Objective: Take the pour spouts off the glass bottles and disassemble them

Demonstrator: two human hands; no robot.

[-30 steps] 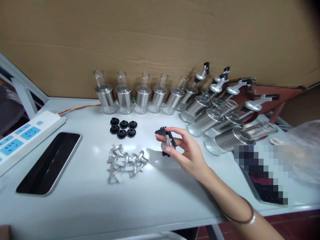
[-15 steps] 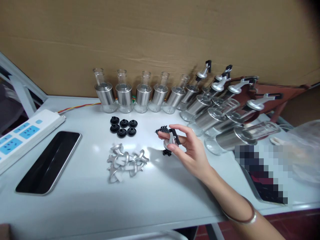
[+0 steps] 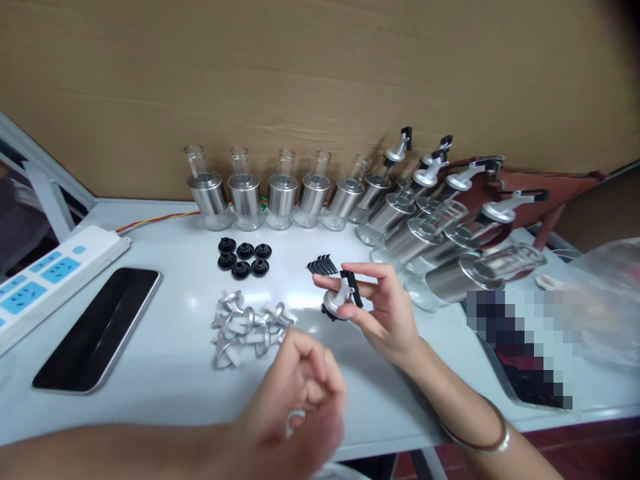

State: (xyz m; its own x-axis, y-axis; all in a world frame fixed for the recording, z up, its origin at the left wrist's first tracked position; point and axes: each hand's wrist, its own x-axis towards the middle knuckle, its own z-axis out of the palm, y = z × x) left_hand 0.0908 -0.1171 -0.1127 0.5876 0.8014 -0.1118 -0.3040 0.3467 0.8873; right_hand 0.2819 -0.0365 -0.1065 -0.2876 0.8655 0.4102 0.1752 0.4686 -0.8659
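My right hand [image 3: 383,310] pinches a bottle pourer [image 3: 336,301] between thumb and fingers above the table. The pourer has a silver spout and collar, a black flip lever on top and a black part underneath. Lower down, my left hand [image 3: 305,400] is curled with its fingers closed. Something pale shows inside it, too small and blurred to name. Just behind the right fingertips lie several small black levers [image 3: 323,265] in a row. A heap of silver pourer spouts [image 3: 245,327] lies beyond the left hand, and several black round stoppers [image 3: 241,269] sit behind it.
Glass bottles with steel sleeves [image 3: 245,197] stand along the cardboard wall and curve down the right; several carry pourers. At left are a power strip [image 3: 65,267] and a phone [image 3: 97,327]. A partly pixelated dark device [image 3: 540,383] and a plastic bag [image 3: 610,307] lie at right.
My left hand has come into view from the lower left. The right hand still holds the pourer, slightly lower and more tilted. The whole view has shifted a little.
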